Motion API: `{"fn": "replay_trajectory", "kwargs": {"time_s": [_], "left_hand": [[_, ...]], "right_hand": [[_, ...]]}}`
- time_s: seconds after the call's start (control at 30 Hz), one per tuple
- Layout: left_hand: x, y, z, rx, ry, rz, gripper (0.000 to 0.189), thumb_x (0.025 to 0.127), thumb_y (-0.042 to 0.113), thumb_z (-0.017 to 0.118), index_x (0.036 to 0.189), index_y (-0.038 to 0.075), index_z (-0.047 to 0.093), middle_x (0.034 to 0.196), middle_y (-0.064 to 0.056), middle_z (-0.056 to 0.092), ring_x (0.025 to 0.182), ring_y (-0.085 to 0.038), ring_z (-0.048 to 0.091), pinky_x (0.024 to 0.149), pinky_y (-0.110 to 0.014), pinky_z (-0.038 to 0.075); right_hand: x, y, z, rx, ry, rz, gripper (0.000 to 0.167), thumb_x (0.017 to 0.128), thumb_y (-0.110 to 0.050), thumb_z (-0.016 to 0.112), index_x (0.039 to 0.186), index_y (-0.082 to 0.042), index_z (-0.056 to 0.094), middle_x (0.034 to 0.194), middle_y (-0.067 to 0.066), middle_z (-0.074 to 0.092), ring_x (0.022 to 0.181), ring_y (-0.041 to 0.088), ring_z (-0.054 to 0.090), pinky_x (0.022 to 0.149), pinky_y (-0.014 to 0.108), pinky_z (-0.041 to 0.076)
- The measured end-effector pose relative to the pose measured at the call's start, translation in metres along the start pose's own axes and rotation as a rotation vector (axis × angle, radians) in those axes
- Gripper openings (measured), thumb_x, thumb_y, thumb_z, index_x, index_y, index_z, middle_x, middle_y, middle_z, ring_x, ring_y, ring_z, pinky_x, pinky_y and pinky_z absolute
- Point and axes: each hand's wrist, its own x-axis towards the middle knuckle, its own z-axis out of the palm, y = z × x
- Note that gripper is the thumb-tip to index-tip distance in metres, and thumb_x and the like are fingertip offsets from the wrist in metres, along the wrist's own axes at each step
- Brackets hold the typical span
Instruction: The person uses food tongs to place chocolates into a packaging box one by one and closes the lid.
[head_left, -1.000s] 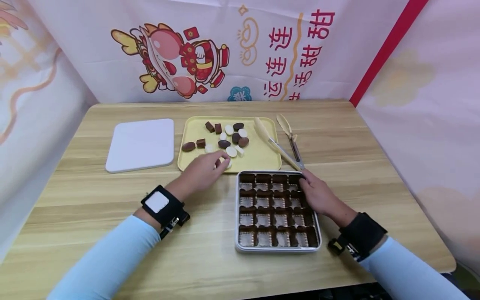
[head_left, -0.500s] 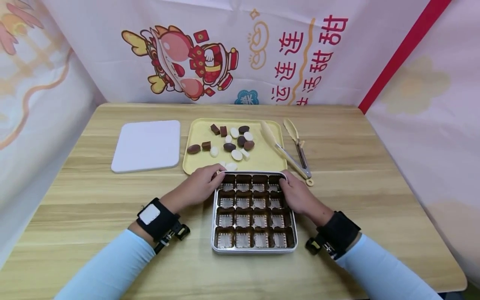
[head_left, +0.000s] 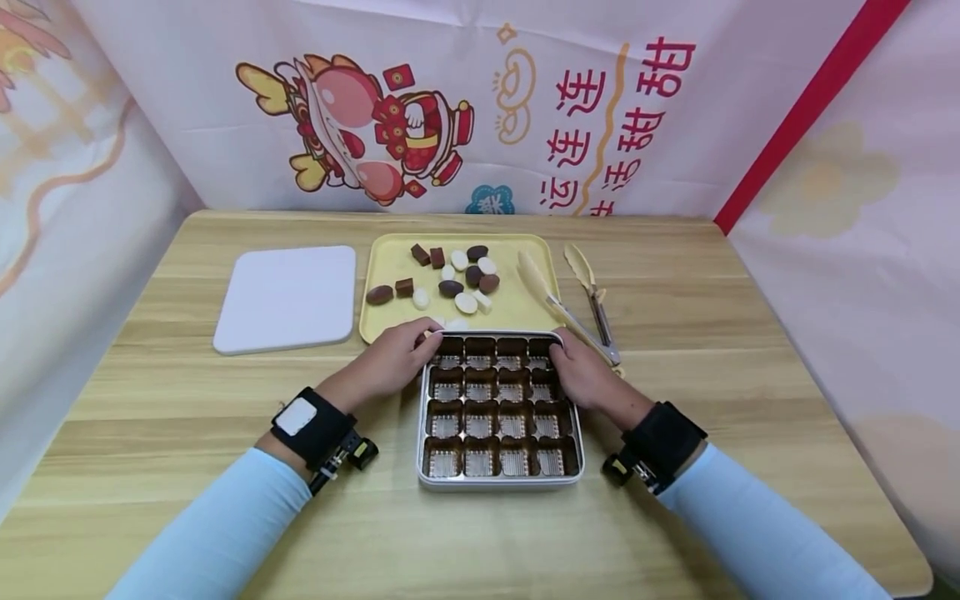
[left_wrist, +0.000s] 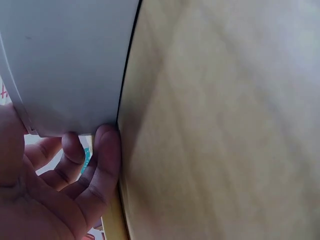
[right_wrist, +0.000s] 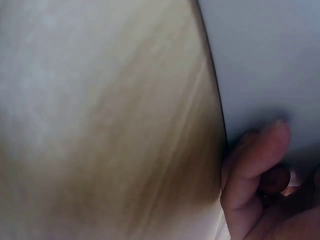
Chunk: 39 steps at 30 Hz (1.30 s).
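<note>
Left hand (head_left: 393,360) and right hand (head_left: 588,372) are gripping the box (head_left: 501,484) by its far corners — chocolates (head_left: 451,288) are lying on the tray (head_left: 388,265), none filling its cells (head_left: 480,425)

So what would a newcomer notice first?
Likely the red cartoon figure, sideways on the white backdrop. Next, front and centre, the brown-lined silver box, with the left grip and right grip at its far corners. Beyond it, the yellow tray with dark and white pieces.
</note>
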Motion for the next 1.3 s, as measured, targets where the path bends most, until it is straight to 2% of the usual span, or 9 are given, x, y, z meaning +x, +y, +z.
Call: {"fn": "replay_trajectory", "kwargs": {"time_s": [0.17,0.27,0.4,0.5,0.77,0.93,1.07,1.13,1.3], "left_hand": [[-0.006,-0.003,0.000,-0.040,-0.056,-0.013,0.021,0.108,0.027,0.042,0.113,0.016,0.059,0.072,0.001,0.050,0.065,-0.016,0.048,0.062,-0.030,0.045],[-0.011,-0.005,0.000,-0.067,-0.081,-0.021,0.019,0.108,0.027,0.042,0.113,0.016,0.057,0.071,0.001,0.050,0.063,-0.015,0.047,0.060,-0.030,0.045],[-0.019,-0.008,-0.004,-0.083,-0.109,-0.020,0.016,0.107,0.024,0.043,0.113,0.016,0.055,0.070,0.002,0.049,0.059,-0.015,0.045,0.057,-0.029,0.043],[-0.022,-0.010,-0.005,-0.089,-0.134,-0.018,0.014,0.106,0.023,0.044,0.114,0.016,0.054,0.069,0.003,0.048,0.058,-0.014,0.044,0.056,-0.028,0.043],[-0.022,-0.016,-0.007,-0.137,-0.161,0.017,0.013,0.106,0.023,0.045,0.115,0.018,0.054,0.071,0.003,0.049,0.059,-0.014,0.047,0.057,-0.029,0.045],[-0.015,-0.020,-0.006,-0.175,-0.178,0.023,0.014,0.106,0.023,0.046,0.116,0.018,0.054,0.073,0.002,0.051,0.060,-0.014,0.050,0.059,-0.029,0.046],[-0.008,-0.025,-0.007,-0.212,-0.183,0.017,0.013,0.105,0.024,0.049,0.114,0.017,0.054,0.075,0.001,0.052,0.061,-0.015,0.050,0.060,-0.029,0.047],[-0.006,-0.027,-0.008,-0.228,-0.186,0.015,0.013,0.105,0.024,0.049,0.113,0.017,0.055,0.075,0.001,0.052,0.062,-0.016,0.051,0.060,-0.029,0.048],[-0.006,-0.029,-0.008,-0.251,-0.196,0.011,0.015,0.105,0.026,0.049,0.115,0.016,0.055,0.074,0.001,0.053,0.061,-0.016,0.050,0.060,-0.030,0.047]], "right_hand": [[-0.006,-0.002,-0.013,0.012,-0.043,0.002,0.037,0.108,-0.039,0.039,0.128,-0.012,0.054,0.091,0.009,0.060,0.077,0.024,0.061,0.069,0.039,0.057],[-0.003,0.001,-0.030,-0.047,0.039,-0.013,0.041,0.104,-0.043,0.048,0.128,-0.011,0.057,0.082,0.009,0.058,0.062,0.021,0.052,0.051,0.033,0.049],[0.017,0.016,-0.045,-0.252,0.155,0.023,0.066,0.099,-0.053,0.053,0.143,-0.004,0.046,0.117,0.028,0.057,0.098,0.039,0.058,0.075,0.054,0.055],[0.032,0.028,-0.045,-0.327,0.107,0.101,0.093,0.093,-0.068,0.053,0.157,-0.008,0.024,0.138,0.036,0.043,0.122,0.049,0.047,0.092,0.066,0.048],[0.059,0.033,-0.035,-0.351,0.105,0.103,0.111,0.086,-0.073,0.058,0.161,-0.011,0.005,0.131,0.034,0.053,0.109,0.047,0.059,0.079,0.059,0.055],[0.060,0.030,-0.050,-0.236,0.095,0.054,0.108,0.090,-0.060,0.065,0.161,-0.012,-0.003,0.147,0.033,0.042,0.122,0.048,0.055,0.099,0.063,0.048],[0.061,0.020,-0.066,-0.256,0.125,-0.078,0.106,0.087,-0.045,0.076,0.162,-0.016,0.007,0.143,0.027,0.049,0.110,0.041,0.063,0.095,0.059,0.051],[0.060,0.014,-0.072,-0.362,0.155,-0.197,0.101,0.083,-0.039,0.082,0.160,-0.014,0.020,0.133,0.024,0.058,0.095,0.037,0.068,0.084,0.055,0.055],[0.056,0.001,-0.076,-0.635,0.217,-0.505,0.076,0.078,-0.032,0.087,0.142,-0.009,0.052,0.131,0.019,0.065,0.104,0.038,0.068,0.080,0.054,0.059]]}}
